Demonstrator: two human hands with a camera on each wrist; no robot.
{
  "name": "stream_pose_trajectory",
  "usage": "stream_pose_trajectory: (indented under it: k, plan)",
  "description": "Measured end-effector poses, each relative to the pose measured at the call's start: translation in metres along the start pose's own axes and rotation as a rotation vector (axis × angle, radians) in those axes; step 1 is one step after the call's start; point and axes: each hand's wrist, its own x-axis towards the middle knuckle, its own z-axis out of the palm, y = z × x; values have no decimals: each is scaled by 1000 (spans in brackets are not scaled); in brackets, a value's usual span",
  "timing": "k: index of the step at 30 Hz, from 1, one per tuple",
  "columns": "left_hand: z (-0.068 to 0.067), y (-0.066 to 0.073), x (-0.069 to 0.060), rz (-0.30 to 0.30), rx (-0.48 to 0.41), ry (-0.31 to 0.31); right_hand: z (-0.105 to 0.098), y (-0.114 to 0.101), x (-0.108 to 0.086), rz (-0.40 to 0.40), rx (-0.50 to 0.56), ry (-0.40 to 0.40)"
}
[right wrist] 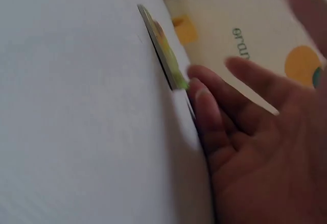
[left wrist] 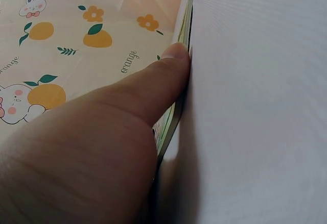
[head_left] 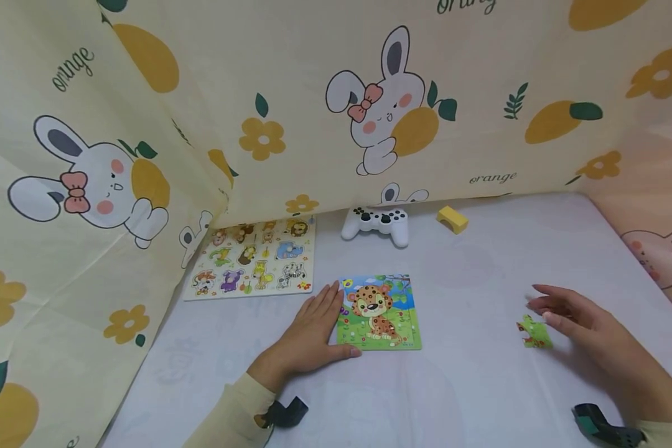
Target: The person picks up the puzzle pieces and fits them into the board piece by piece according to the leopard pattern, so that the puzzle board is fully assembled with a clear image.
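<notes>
A square leopard picture puzzle [head_left: 378, 314] lies flat on the white table. My left hand [head_left: 308, 330] rests along its left side, fingers extended, the thumb [left wrist: 173, 55] against its near edge. Further right, a small green puzzle piece [head_left: 534, 331] with reddish-brown marks lies on the cloth. Beside it is my right hand [head_left: 585, 323], with loosely bent fingers and the thumb tip at the piece's corner. In the right wrist view, the fingertips [right wrist: 204, 99] sit close to the piece's end; whether they touch it is unclear.
Behind the left hand lies an animal puzzle board [head_left: 257, 258], its far edge partly covered by the hanging curtain [head_left: 313, 74]. A white game controller [head_left: 376, 225] and a yellow arched block [head_left: 452, 219] lie at the back near the curtain.
</notes>
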Motion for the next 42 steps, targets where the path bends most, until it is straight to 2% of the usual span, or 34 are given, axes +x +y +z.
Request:
stream_pose_trajectory:
  k: [1, 2, 8, 15, 20, 25, 32, 35, 42]
  plan:
    - [0, 0, 0, -1, -2, -1, 0, 0, -1, 22, -77, -17]
    - [0, 0, 0, -4, -3, -2, 0, 0, -2, 41, -112, -36]
    - [2, 0, 1, -7, -4, -5, 0, -3, -6, 61, -243, -99]
    - [1, 0, 0, -5, -1, 1, 8, -14, -4, 92, -273, -97]
    - [2, -1, 1, -3, -1, 3, 4, -16, 0, 130, -310, -114]
    - [3, -2, 1, -6, 1, 6, 3, -18, 2, 142, -315, -126]
    - [3, -2, 2, -2, 17, -2, 8, -22, 0, 154, -312, -78]
    - [3, -2, 2, -2, 25, -8, 12, -25, -2, 163, -284, -46]
    - [2, -1, 1, -6, 15, -11, 22, -32, -1, 117, -142, 58]
